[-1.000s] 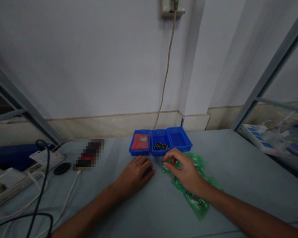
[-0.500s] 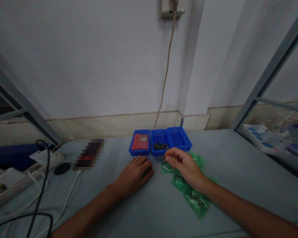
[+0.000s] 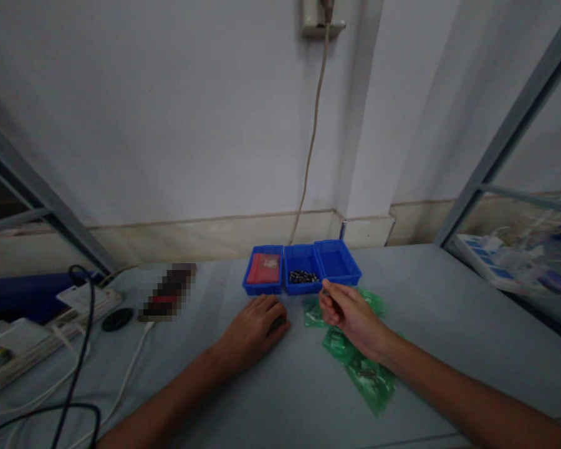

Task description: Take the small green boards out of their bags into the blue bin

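Observation:
My left hand (image 3: 257, 325) rests palm down on the table, fingers loosely bent and thumb apart. Its palm side is hidden, and I see nothing held in it. My right hand (image 3: 350, 312) is closed above the green plastic bags (image 3: 371, 380), thumb and forefinger pinching a small dark part (image 3: 326, 291) too small to name. Just beyond that hand is the middle blue bin (image 3: 302, 251), with many small black-and-silver pieces (image 3: 303, 277) at its near end. The left blue bin (image 3: 263, 289) contains a red plastic bag (image 3: 264, 268). The right blue bin (image 3: 335, 257) shows its bare floor.
A phone-like blurred object (image 3: 168, 293) lies on the left, with a white cable (image 3: 133, 368) attached. Near it are a round black disc (image 3: 117, 319), a power strip (image 3: 96, 305) and a black cable (image 3: 81, 349). The wall (image 3: 206, 125) rises behind the bins.
My right hand has shifted slightly to the right, away from the middle bin's front, and turned; its other fingers are now curled in more. The left hand has stayed put.

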Demonstrator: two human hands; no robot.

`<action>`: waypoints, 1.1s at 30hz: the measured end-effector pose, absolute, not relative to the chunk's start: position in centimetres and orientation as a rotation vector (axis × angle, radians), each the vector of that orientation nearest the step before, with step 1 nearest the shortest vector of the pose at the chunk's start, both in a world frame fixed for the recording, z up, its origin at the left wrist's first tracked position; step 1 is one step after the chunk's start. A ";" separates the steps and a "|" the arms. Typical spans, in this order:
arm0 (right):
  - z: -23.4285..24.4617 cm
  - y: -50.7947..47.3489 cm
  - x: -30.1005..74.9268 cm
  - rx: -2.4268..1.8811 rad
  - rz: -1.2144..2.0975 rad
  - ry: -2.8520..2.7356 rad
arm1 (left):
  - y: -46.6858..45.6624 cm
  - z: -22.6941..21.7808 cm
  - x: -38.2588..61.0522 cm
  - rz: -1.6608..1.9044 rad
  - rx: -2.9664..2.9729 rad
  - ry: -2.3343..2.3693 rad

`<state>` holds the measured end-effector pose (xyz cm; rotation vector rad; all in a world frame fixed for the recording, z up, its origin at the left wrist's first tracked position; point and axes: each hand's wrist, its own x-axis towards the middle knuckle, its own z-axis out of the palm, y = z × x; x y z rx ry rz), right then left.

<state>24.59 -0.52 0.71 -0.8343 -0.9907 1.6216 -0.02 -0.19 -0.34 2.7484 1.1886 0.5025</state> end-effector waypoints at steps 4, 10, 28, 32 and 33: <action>0.9 -0.6 24.6 -0.800 1.653 -0.961 | -0.2 -0.2 0.0 0.499 2.745 1.187; 0.7 -0.7 24.6 -0.843 1.511 -1.019 | -0.3 -0.2 0.1 0.508 2.745 1.194; 0.3 -1.1 25.1 -0.972 0.976 -1.547 | -0.1 -0.5 0.1 0.504 2.760 1.187; 0.3 -1.0 25.2 -0.982 0.965 -1.567 | -0.1 -0.4 0.1 0.501 2.749 1.185; 0.3 -1.1 25.2 -0.982 0.970 -1.566 | -0.1 -0.4 0.1 0.499 2.749 1.184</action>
